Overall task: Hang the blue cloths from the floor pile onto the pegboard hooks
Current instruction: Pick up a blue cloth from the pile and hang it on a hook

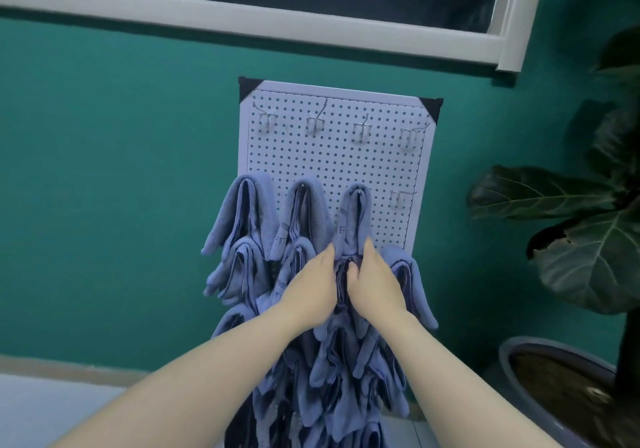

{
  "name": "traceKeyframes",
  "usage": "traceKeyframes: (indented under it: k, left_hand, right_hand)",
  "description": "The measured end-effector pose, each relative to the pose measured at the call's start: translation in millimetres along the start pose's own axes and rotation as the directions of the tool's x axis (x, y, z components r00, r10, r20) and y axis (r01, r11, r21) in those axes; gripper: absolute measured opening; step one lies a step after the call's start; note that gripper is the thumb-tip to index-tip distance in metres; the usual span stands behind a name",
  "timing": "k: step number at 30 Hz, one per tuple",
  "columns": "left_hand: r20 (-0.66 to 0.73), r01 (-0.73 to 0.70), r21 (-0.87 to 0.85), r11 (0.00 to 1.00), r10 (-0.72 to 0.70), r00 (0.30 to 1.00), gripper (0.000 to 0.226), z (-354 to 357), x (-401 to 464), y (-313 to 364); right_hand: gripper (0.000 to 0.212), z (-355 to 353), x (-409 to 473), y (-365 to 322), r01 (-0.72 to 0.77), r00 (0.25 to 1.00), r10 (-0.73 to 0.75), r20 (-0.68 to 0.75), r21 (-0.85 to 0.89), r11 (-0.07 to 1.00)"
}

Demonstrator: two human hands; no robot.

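Two bare forearms reached up from the bottom of the view to the pegboard [332, 156] on the green wall. The left hand [308, 291] lay against the hanging cloths [242, 274], fingers fairly straight and tucked into the folds; whether it pinched anything could not be told. The right hand [372, 283], just beside it, had its fingers curled into the lower edge of the third cloth [353, 219], apparently gripping it (the fingertips were buried in fabric).

From left to right, the middle row held three blue cloths on hooks, then one bare hook [401, 198] at the right end. Below that row, cloths hung densely, overlapping all the way down to the frame's bottom edge, so the lower hooks seemed filled. The top row's four hooks [313, 123] stood bare.

By that count the job looked well past halfway, with five hooks left to fill. The floor pile was out of view, so how many cloths remained could not be told.
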State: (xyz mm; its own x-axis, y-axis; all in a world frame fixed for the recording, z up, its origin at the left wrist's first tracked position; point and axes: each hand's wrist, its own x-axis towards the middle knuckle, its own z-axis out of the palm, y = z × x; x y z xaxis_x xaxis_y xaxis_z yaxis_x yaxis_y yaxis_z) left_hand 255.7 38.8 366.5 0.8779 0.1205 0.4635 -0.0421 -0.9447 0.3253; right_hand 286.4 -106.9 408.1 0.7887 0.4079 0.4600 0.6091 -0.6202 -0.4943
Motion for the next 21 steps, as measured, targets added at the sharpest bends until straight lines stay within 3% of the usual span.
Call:
traceKeyframes:
  k: [3,7,10,14,21]
  left_hand:
    - [0.084,-0.035,0.055,0.998,0.031,0.996,0.066,-13.8,-37.3,0.3]
    - [0.17,-0.118,0.275,0.954,0.073,0.983,0.07,-19.9,-85.9,-21.3]
    - [0.225,-0.095,0.333,0.938,0.019,0.974,0.071,-11.4,-128.0,-43.8]
    - [0.254,-0.022,0.333,0.943,-0.067,0.965,0.071,5.6,-188.3,-70.1]
    - [0.353,0.153,0.275,0.949,-0.248,0.902,0.075,56.1,-283.3,-93.4]
  right_hand:
    - [0.068,4.1,-23.7,-5.7,-0.003,1.0,0.004,-0.023,0.065,0.998]
    - [0.07,18.1,-55.4,-11.9,0.061,0.994,-0.05,-0.096,0.116,0.991]
    - [0.067,36.2,-88.4,-12.9,0.085,0.996,-0.086,0.011,0.058,0.995]
    - [0.067,66.3,-136.7,-1.9,0.229,0.966,-0.22,0.133,-0.056,0.972]
    - [0.059,134.1,-220.0,42.2,0.106,0.952,-0.104,0.289,0.009,0.994]
